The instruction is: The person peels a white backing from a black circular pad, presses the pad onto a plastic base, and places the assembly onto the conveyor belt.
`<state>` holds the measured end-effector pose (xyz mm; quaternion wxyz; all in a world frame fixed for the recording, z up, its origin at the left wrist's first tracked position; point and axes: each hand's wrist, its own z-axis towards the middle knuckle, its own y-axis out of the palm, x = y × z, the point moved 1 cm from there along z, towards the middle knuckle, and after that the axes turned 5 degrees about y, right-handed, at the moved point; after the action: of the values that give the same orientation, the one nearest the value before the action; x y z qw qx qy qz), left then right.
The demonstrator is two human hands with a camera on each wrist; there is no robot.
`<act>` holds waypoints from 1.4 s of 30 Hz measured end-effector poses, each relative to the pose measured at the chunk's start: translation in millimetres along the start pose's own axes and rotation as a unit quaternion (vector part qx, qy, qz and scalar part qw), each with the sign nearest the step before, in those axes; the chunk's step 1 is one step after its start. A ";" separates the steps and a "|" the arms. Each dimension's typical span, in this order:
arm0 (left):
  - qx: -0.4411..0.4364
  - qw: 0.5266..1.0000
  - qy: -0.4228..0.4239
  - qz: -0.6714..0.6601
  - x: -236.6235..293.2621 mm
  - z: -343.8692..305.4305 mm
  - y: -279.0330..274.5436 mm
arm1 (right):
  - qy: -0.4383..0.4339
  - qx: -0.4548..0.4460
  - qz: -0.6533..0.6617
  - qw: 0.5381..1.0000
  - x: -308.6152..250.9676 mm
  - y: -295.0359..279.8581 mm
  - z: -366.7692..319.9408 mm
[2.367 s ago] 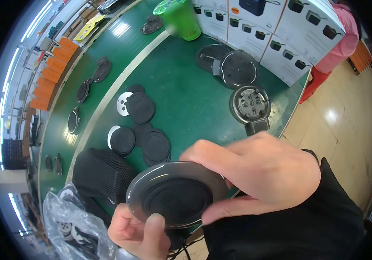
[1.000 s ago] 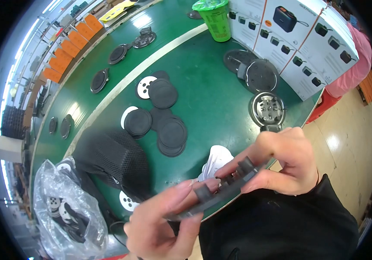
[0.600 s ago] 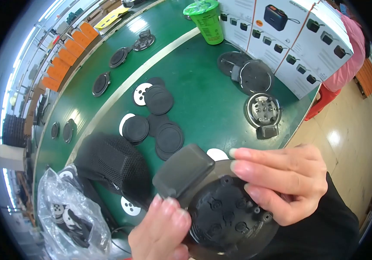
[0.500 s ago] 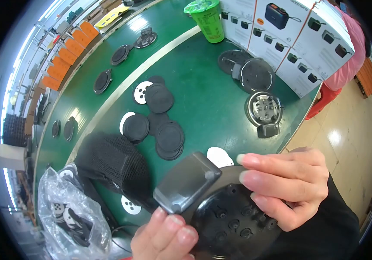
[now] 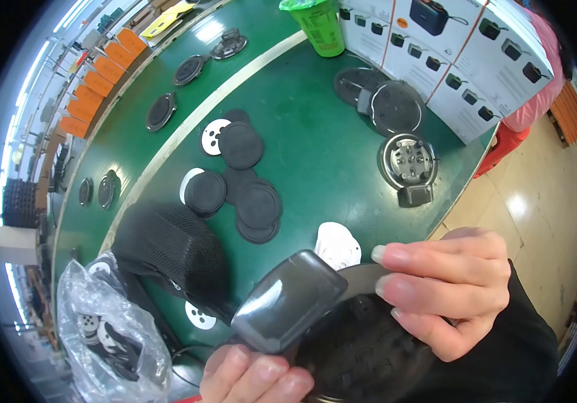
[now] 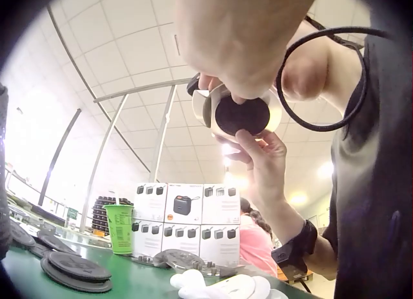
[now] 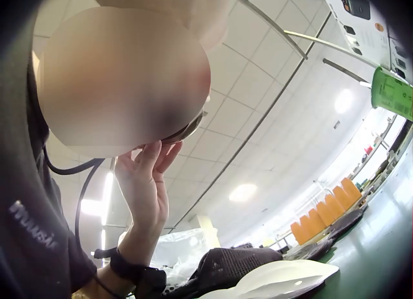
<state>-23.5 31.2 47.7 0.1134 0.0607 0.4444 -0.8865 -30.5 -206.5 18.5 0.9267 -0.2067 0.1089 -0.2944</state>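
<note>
Both hands hold up a dark translucent round plastic cover with a box-shaped tab point(image 5: 288, 302) on its edge, close before the body in the head view. My left hand point(image 5: 258, 376) grips it by the edge beside the tab, its thumb hidden there. On the opposite side, my right hand point(image 5: 446, 292) lays its fingertips over the rim. In the left wrist view a black round pad point(image 6: 242, 116) covers the cover's underside, and the right thumb presses on it. White perforated discs point(image 5: 337, 243) lie on the table just behind the cover.
Black round pads point(image 5: 258, 205) lie in overlapping piles mid-table. A black mesh bag point(image 5: 171, 252) and a clear plastic bag point(image 5: 110, 336) of discs sit at the left. Similar covers point(image 5: 408, 161) lie at the right, near white boxes point(image 5: 429, 60) and a green cup point(image 5: 322, 30).
The cover showed its pad side first, then was turned edge-on and flipped so its studded side faces up. Since then it has tilted and sunk slightly, with both hands still holding it.
</note>
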 end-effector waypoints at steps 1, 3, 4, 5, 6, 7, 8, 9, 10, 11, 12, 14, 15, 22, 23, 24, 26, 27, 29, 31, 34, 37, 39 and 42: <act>0.019 1.000 0.004 0.017 -3.3 3.2 5.7 | 0.005 0.001 0.004 1.000 2.5 1.4 -0.9; 0.063 0.997 0.011 0.041 -10.6 6.1 19.0 | 0.013 0.002 0.020 1.000 9.9 3.2 1.9; 0.088 0.995 0.013 0.047 -13.6 8.2 23.5 | 0.018 0.002 0.027 0.999 13.7 4.2 3.3; 0.067 0.997 0.000 0.045 -16.0 16.1 22.6 | 0.034 0.001 0.034 0.999 17.0 3.3 4.1; 0.046 0.998 -0.021 0.030 -20.4 23.5 18.0 | 0.070 0.005 0.035 0.997 21.5 4.6 3.4; 0.025 0.999 -0.042 0.018 -25.8 30.9 12.8 | 0.107 0.009 0.038 0.994 25.9 5.7 2.7; 0.004 0.998 -0.063 0.007 -31.2 35.8 9.9 | 0.143 0.013 0.040 0.989 30.3 6.8 2.0; 0.035 0.999 -0.027 0.022 -42.9 21.6 15.2 | 0.197 -0.006 0.053 0.979 34.0 8.3 -0.1; -0.040 0.995 -0.091 0.030 -54.1 24.8 14.0 | 0.248 -0.024 0.068 0.966 37.4 9.5 -3.3; -0.110 0.981 -0.155 0.045 -67.2 29.3 13.1 | 0.273 -0.043 0.087 0.957 39.3 11.2 -9.1; -0.175 0.957 -0.223 0.061 -81.3 33.5 10.8 | 0.295 -0.063 0.108 0.947 40.8 12.3 -15.1; 0.019 0.925 -0.379 0.005 -125.5 5.7 35.2 | 0.345 -0.136 0.158 0.915 40.6 6.8 -22.6; 0.015 0.885 -0.465 0.003 -163.6 -12.9 43.3 | 0.360 -0.146 0.174 0.905 39.7 5.8 -24.8; 0.188 0.598 -0.760 -0.173 -384.9 -148.2 69.1 | 0.458 -0.191 0.185 0.848 39.3 1.4 -33.5; 0.231 0.580 -0.754 -0.204 -397.9 -161.7 80.3 | 0.475 -0.199 0.179 0.838 39.4 0.0 -33.3; 0.272 0.559 -0.748 -0.234 -403.7 -172.7 91.5 | 0.489 -0.201 0.177 0.830 38.9 -0.8 -34.1; 0.257 0.541 -0.756 -0.264 -415.7 -184.9 100.6 | 0.517 -0.210 0.173 0.811 37.7 -1.8 -35.5; 0.200 0.545 -0.771 -0.261 -420.3 -186.4 100.3 | 0.519 -0.220 0.174 0.808 37.0 -1.2 -35.3; -0.018 0.586 -0.793 -0.165 -422.9 -173.6 96.2 | 0.521 -0.241 0.175 0.800 38.0 1.3 -34.0; -0.310 0.754 -0.556 0.165 -425.5 -158.5 95.9 | 0.493 -0.254 0.183 0.811 36.8 9.3 -31.5; -0.309 0.785 -0.537 0.030 -365.0 -66.7 87.3 | 0.481 -0.332 0.203 0.786 33.1 19.0 -18.9; -0.412 0.808 -0.419 0.048 -247.2 12.8 79.7 | 0.453 -0.372 0.167 0.793 24.8 33.9 -28.0; -0.491 0.798 -0.343 0.070 -162.2 45.2 74.4 | 0.466 -0.377 0.149 0.786 17.4 44.9 -40.0; -0.598 0.741 -0.299 -0.063 -101.7 49.8 75.9 | 0.482 -0.364 0.120 0.788 16.1 50.4 -49.9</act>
<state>93.8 -37.8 39.9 0.1979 -0.3162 0.8293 -0.4162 -8.5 -194.5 -49.8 0.6379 -0.3452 0.6643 -0.1808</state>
